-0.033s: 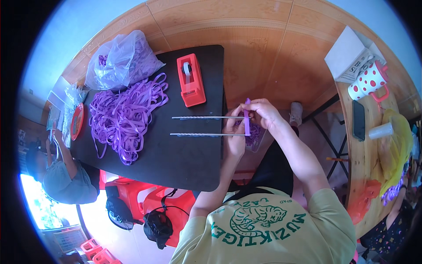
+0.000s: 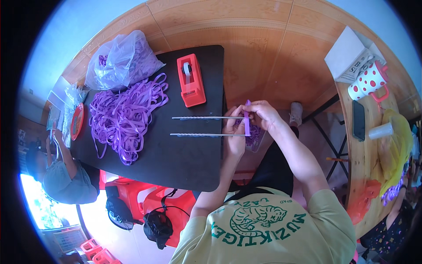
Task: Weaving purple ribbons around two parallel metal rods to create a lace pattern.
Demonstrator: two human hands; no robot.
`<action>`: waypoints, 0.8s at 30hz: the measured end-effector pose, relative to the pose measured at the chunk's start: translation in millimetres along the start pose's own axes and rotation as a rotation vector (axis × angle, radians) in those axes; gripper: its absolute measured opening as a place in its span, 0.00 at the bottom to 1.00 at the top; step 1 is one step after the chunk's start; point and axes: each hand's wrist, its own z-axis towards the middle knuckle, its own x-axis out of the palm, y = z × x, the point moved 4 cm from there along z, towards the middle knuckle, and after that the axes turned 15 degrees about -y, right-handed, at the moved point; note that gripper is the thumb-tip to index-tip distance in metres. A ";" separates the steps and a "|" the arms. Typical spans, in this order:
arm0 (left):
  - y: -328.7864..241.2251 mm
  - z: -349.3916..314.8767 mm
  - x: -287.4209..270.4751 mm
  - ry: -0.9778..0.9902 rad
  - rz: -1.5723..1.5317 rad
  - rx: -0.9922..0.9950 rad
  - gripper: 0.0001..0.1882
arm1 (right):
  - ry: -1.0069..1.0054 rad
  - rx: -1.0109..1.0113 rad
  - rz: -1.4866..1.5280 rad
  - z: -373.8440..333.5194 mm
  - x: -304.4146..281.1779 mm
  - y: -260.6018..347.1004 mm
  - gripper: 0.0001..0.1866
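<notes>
Two slender grey metal rods are shown; the left hand is partly covered by them, its grip not discernible. Across their right ends is held a flat, narrow purple ribbon, its partly obscured upper end pinched by the right hand.

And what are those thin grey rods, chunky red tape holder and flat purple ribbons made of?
Thin grey rods: probably metal; straight, dull sheen. Chunky red tape holder: likely hard plastic; smooth, glossy. Flat purple ribbons: maybe satin or plastic; shiny loops.
</notes>
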 end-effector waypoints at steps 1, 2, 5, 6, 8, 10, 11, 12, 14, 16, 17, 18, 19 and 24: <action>1.5 1.1 1.6 0.002 -0.002 -0.002 0.16 | -0.004 -0.001 0.001 4.0 -5.8 -5.8 0.05; 1.0 0.6 4.3 0.052 -0.058 -0.012 0.15 | 0.064 0.051 0.050 6.7 -10.3 -14.0 0.04; 3.1 -0.5 2.7 0.120 -0.056 -0.048 0.12 | 0.137 0.111 0.123 9.1 -17.6 -37.8 0.04; 5.3 -1.1 1.1 0.141 0.001 -0.071 0.11 | 0.154 0.134 0.159 8.1 -20.5 -45.0 0.04; 5.5 -4.0 -6.8 0.137 0.025 -0.109 0.10 | 0.136 0.193 0.199 -1.9 -21.7 -57.3 0.05; -1.5 -8.2 -7.8 0.099 0.114 -0.162 0.09 | 0.112 0.216 0.211 -12.3 -21.8 -66.9 0.05; -3.1 -12.1 -9.7 0.101 0.115 -0.164 0.09 | 0.089 0.235 0.220 -17.0 -23.5 -71.6 0.04; -1.7 -18.1 -14.2 0.078 0.128 -0.249 0.08 | 0.101 0.252 0.222 -20.6 -28.2 -77.8 0.04; -3.3 -29.8 -19.4 0.065 0.079 -0.387 0.07 | 0.124 0.243 0.213 -33.1 -35.0 -85.0 0.03; -8.5 -34.5 -21.3 0.059 0.089 -0.420 0.07 | 0.149 0.234 0.202 -46.9 -38.6 -88.9 0.02; -10.2 -36.4 -22.5 0.054 0.097 -0.452 0.07 | 0.115 0.161 0.121 -53.7 -41.3 -87.5 0.03; -12.1 -38.0 -24.4 0.051 0.097 -0.451 0.07 | 0.082 0.088 0.039 -59.9 -42.7 -86.0 0.03; -13.7 -40.5 -24.7 0.068 0.108 -0.443 0.07 | 0.081 0.088 0.038 -66.0 -43.4 -87.1 0.03; -22.4 -47.0 -27.1 0.067 0.141 -0.531 0.08 | -0.030 -0.604 -0.101 -93.9 -44.1 -63.7 0.06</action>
